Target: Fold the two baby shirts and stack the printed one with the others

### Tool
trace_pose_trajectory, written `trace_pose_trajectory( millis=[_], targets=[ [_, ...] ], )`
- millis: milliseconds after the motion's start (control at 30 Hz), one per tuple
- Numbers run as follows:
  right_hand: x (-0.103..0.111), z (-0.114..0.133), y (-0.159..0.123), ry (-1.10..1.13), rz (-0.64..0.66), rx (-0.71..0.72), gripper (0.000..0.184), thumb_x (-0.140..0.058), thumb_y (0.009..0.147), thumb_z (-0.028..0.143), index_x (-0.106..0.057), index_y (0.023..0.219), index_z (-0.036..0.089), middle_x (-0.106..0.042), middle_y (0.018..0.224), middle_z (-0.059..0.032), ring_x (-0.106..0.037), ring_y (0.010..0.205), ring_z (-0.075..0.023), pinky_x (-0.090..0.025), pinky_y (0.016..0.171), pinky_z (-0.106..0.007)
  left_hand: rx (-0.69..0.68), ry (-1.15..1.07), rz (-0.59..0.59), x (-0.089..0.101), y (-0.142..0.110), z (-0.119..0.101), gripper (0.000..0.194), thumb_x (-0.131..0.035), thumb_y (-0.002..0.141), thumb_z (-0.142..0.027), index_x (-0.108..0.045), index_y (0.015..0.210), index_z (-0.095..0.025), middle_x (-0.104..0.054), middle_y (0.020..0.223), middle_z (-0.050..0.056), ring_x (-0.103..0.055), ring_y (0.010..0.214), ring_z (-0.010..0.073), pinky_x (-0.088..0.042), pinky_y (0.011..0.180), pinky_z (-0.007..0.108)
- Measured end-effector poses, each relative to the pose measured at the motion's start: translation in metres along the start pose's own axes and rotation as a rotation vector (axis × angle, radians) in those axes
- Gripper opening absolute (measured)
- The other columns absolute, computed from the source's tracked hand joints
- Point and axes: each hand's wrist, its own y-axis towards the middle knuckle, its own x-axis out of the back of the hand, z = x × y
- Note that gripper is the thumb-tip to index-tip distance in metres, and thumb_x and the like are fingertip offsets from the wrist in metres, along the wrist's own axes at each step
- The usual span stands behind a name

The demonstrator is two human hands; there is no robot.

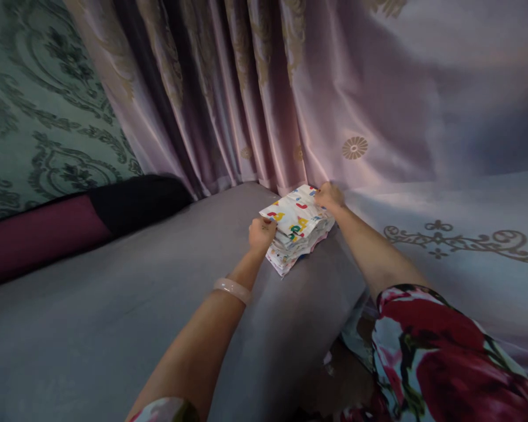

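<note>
A small stack of folded white cloths (pixel 297 228) printed with coloured letters lies on a grey bedsheet (pixel 114 328), close to the curtain. My left hand (pixel 261 232) is closed on the stack's near left corner. My right hand (pixel 329 196) is closed on its far right corner. A pale bangle (pixel 232 289) sits on my left wrist. My right arm wears a red flowered sleeve (pixel 444 357).
A mauve curtain (pixel 290 88) with gold motifs hangs behind the stack and drapes over the right. A maroon and black bolster (pixel 79 225) lies along the left by green patterned wallpaper (pixel 35 99). The grey surface drops off at its right edge near my body.
</note>
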Motion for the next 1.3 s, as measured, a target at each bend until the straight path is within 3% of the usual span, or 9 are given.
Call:
trace_pose_trajectory(
  millis=[133, 233, 433, 667, 767, 900, 1000, 1200, 1300],
  targets=[
    [-0.013, -0.002, -0.010, -0.026, 0.003, 0.045, 0.037, -0.048, 0.094, 0.029, -0.062, 0.125, 0.014, -0.066, 0.116, -0.0188, -0.062, 0.111, -0.0289, -0.048, 0.091, -0.037, -0.247, 0.306, -0.123, 0.004, -0.011, -0.006, 0.035, -0.064, 0.083, -0.032, -0.063, 0.116, -0.019, -0.065, 0.119, 0.012, -0.056, 0.112, 0.0264, -0.042, 0.093, 0.035],
    [-0.018, 0.000, -0.020, -0.033, 0.050, 0.057, 0.043, -0.039, 0.097, 0.038, -0.059, 0.129, 0.016, -0.062, 0.124, -0.0194, -0.059, 0.115, -0.0307, -0.045, 0.094, -0.041, -0.369, 0.371, -0.042, 0.004, -0.018, -0.009, 0.032, -0.047, 0.094, -0.042, -0.065, 0.115, -0.025, -0.061, 0.128, 0.008, -0.052, 0.116, 0.0267, -0.039, 0.097, 0.039],
    [-0.018, 0.007, -0.032, -0.055, 0.124, 0.048, 0.057, -0.022, 0.101, 0.044, -0.060, 0.131, 0.014, -0.053, 0.135, -0.0214, -0.054, 0.122, -0.0323, -0.040, 0.102, -0.045, -0.322, 0.432, 0.061, -0.003, -0.027, -0.005, 0.054, -0.042, 0.091, -0.061, -0.058, 0.129, -0.027, -0.052, 0.143, 0.007, -0.042, 0.129, 0.0332, -0.032, 0.106, 0.050],
    [-0.008, 0.011, -0.032, -0.050, 0.190, 0.032, 0.051, -0.029, 0.098, 0.039, -0.061, 0.129, 0.014, -0.054, 0.135, -0.0215, -0.054, 0.122, -0.0343, -0.042, 0.100, -0.044, -0.328, 0.489, 0.107, -0.005, -0.033, 0.007, 0.062, -0.039, 0.090, -0.064, -0.045, 0.142, -0.031, -0.036, 0.155, 0.008, -0.026, 0.144, 0.0344, -0.021, 0.114, 0.056],
    [-0.004, 0.019, -0.040, -0.079, 0.125, 0.028, 0.048, -0.039, 0.095, 0.037, -0.061, 0.127, 0.009, -0.058, 0.129, -0.0230, -0.055, 0.120, -0.0343, -0.042, 0.098, -0.042, -0.364, 0.519, 0.135, 0.005, -0.044, 0.015, 0.065, -0.036, 0.092, -0.063, -0.040, 0.146, -0.027, -0.031, 0.157, 0.012, -0.020, 0.146, 0.0334, -0.017, 0.116, 0.056],
    [-0.007, 0.037, -0.056, -0.124, -0.043, 0.186, 0.049, -0.040, 0.096, 0.039, -0.058, 0.127, 0.006, -0.057, 0.128, -0.0248, -0.051, 0.122, -0.0351, -0.037, 0.101, -0.046, -0.323, 0.582, 0.132, 0.032, -0.061, 0.048, 0.065, -0.028, 0.095, -0.060, -0.036, 0.147, -0.021, -0.032, 0.156, 0.014, -0.021, 0.146, 0.0312, -0.019, 0.116, 0.054],
    [-0.014, 0.049, -0.066, -0.112, 0.015, 0.344, 0.052, -0.033, 0.098, 0.044, -0.055, 0.131, 0.011, -0.052, 0.135, -0.0212, -0.045, 0.126, -0.0355, -0.032, 0.103, -0.051, -0.179, 0.691, 0.134, 0.062, -0.070, 0.089, 0.065, -0.026, 0.096, -0.058, -0.038, 0.146, -0.017, -0.032, 0.156, 0.016, -0.022, 0.146, 0.0316, -0.019, 0.117, 0.055],
    [-0.042, 0.046, -0.061, -0.049, 0.125, 0.371, 0.058, -0.021, 0.099, 0.045, -0.046, 0.142, 0.015, -0.042, 0.143, -0.0253, -0.035, 0.131, -0.0383, -0.027, 0.096, -0.056, 0.026, 0.832, 0.003, 0.145, -0.092, 0.169, 0.064, -0.026, 0.097, -0.056, -0.040, 0.143, -0.014, -0.035, 0.155, 0.017, -0.026, 0.145, 0.0311, -0.022, 0.116, 0.053],
    [-0.055, 0.041, -0.054, -0.018, 0.046, 0.369, 0.057, -0.030, 0.099, 0.044, -0.045, 0.145, 0.014, -0.045, 0.139, -0.0297, -0.040, 0.128, -0.0404, -0.026, 0.087, -0.057, 0.121, 0.859, -0.080, 0.187, -0.109, 0.193, 0.063, -0.024, 0.098, -0.056, -0.041, 0.143, -0.016, -0.036, 0.154, 0.015, -0.030, 0.143, 0.0294, -0.025, 0.115, 0.050]
  ],
)
